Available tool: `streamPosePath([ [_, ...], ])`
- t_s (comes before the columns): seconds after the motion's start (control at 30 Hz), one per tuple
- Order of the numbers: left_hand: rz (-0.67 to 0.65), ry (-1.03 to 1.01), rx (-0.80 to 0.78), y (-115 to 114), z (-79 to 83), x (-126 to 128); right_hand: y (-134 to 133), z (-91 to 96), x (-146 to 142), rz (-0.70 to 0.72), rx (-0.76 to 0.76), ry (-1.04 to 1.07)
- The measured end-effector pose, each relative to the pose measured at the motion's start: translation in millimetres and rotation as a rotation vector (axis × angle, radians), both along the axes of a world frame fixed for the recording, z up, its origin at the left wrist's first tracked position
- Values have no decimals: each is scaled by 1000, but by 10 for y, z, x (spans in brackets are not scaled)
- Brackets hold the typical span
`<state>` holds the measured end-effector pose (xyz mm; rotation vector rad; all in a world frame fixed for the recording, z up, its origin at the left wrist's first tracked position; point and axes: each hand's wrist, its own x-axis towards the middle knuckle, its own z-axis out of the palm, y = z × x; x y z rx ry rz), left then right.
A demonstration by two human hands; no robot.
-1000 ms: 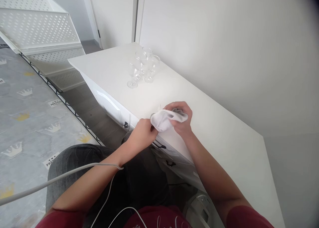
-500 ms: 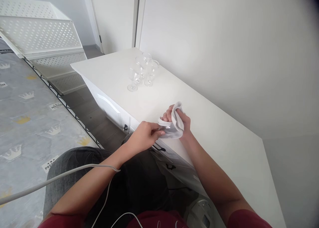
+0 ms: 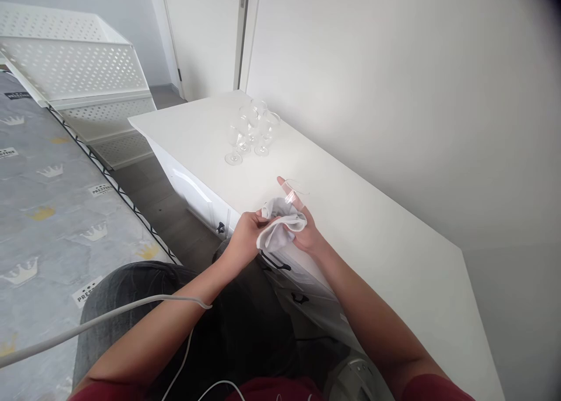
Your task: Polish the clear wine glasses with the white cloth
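Observation:
A clear stemmed glass (image 3: 297, 192) is partly wrapped in a crumpled white-grey cloth (image 3: 280, 228), just over the front edge of the white dresser top. My right hand (image 3: 307, 230) supports the glass, one finger stretched up behind its bowl and the palm against the cloth. At the cloth's left side, my left hand (image 3: 249, 232) is closed on it, fingertips partly hidden in the folds. The lower part of the glass is covered. Further back on the dresser, several clear stemmed glasses (image 3: 252, 129) stand upright in a close group.
The white dresser top (image 3: 385, 249) runs along the wall, with black-handled drawers below. To the left is a grey crown-patterned mattress (image 3: 65, 214), and behind it white perforated baskets (image 3: 87, 68). A pale cable (image 3: 109, 316) crosses above my left forearm.
Both hands have shifted a little left with the cloth. My right hand has turned and opened from its fist around the cloth, and the glass rim now shows above the cloth.

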<state>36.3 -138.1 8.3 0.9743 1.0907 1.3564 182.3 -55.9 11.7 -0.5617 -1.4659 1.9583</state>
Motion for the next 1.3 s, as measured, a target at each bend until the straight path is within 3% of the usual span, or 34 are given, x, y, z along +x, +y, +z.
streamPosePath([
  [0.13,61,248,24,-20,25,-19,64,-5,-8,-138,8,32],
  [0.23,224,422,55,-65,73,-43,118,-21,8,-266,10,25],
  [0.3,367,502,140,-99,109,-68,113,-33,17,-283,25,-14],
  [0.37,421,504,257,-122,150,-105,67,-32,13,-239,98,-66],
  [0.53,173,197,344,-113,257,-237,-77,19,-42,15,428,-145],
  [0.63,145,139,303,-87,277,-336,-87,38,-63,56,480,-138],
  [0.7,97,70,291,-69,270,-412,-65,39,-59,80,422,-110],
  [0.9,-66,-124,345,-35,252,-507,11,16,6,285,-3,-60],
  [0.97,-30,-85,372,-54,258,-461,1,24,16,249,15,-78],
  [1.1,221,151,409,-127,276,-365,-64,69,3,-11,297,-113],
  [1.17,252,162,406,-146,277,-357,-83,83,-10,-56,384,-122],
  [1.3,207,-1,322,-121,256,-373,-58,56,-47,-50,282,-127],
])
